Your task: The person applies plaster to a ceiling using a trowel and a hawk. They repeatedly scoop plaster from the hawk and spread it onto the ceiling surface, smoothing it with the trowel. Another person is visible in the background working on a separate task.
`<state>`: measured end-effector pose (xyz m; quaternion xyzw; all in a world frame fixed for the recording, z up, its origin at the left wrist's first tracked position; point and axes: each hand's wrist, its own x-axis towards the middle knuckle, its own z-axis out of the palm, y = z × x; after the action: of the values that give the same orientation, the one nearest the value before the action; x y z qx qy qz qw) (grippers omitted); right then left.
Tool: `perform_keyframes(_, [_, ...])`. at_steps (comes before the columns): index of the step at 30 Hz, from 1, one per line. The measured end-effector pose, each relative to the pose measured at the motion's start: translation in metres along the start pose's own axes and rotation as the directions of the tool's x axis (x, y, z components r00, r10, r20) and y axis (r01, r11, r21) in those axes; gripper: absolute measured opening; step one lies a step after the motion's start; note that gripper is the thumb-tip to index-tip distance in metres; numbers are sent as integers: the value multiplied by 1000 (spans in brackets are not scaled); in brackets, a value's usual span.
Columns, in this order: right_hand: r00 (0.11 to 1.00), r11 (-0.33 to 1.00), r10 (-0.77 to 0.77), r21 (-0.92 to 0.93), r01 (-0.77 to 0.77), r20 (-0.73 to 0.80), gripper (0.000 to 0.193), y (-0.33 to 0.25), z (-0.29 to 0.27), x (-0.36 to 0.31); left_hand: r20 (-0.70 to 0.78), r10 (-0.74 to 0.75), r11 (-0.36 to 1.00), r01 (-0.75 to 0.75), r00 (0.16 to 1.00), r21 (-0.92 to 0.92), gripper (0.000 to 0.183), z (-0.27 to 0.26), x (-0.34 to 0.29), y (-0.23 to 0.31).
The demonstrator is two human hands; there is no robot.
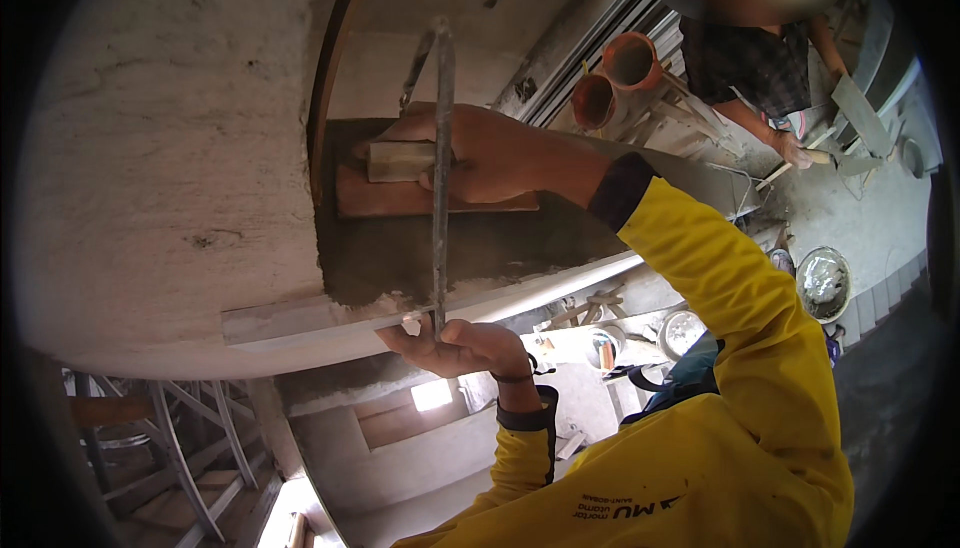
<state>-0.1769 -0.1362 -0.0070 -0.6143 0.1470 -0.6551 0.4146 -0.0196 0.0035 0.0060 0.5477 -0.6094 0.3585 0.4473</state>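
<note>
- The yellow sleeves of the person came in from the lower right, each ending in a dark cuff.
- Nearest, the left hand was turned palm up under the edge of the wall, its fingers curled around the lower end of a thin metal rod; the grip looked closed on it.
- The rod stood nearly upright, running from that hand across the patch of wet grey plaster and past the other hand to its bent top end.
- A pale straight batten lay along the lower edge of the wall, just beside the left hand.
- Higher up, the right hand was closed on the pale block handle of a wooden float, which lay flat against the wet plaster; the rod crossed in front of it.
- To the left, the rough pale wall was dry and bare.
- Below, a ladder frame stood in shadow at the lower left.
- Farther off, two orange buckets stood together by some planks.
- A metal pan lay on the floor at the right.
- Farthest, another person in a dark checked shirt bent over, one hand on a wooden-handled tool.
</note>
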Motion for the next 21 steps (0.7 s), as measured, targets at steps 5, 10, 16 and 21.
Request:
perform_keyframes(5, [993, 1000, -5, 17, 3, 118, 54, 1, -12, -24, -43, 21, 999, -22, 999, -24, 82, 7, 2, -5])
perform_keyframes(10, [1000, 1000, -26, 12, 26, -17, 55, 20, -13, -6, 3, 23, 999, -23, 1000, -39, 76, 7, -1, -10])
perform_keyframes(16, [997, 998, -2, 55, -2, 82, 52, 13, -15, -18, 19, 4, 998, -3, 1000, -63, 79, 5, -2, -14])
perform_keyframes(21, [986, 981, 156, 123, -147, -60, 55, 43, -47, -124, 7, 12, 997, -11, 1000, -71, 81, 7, 1, -10])
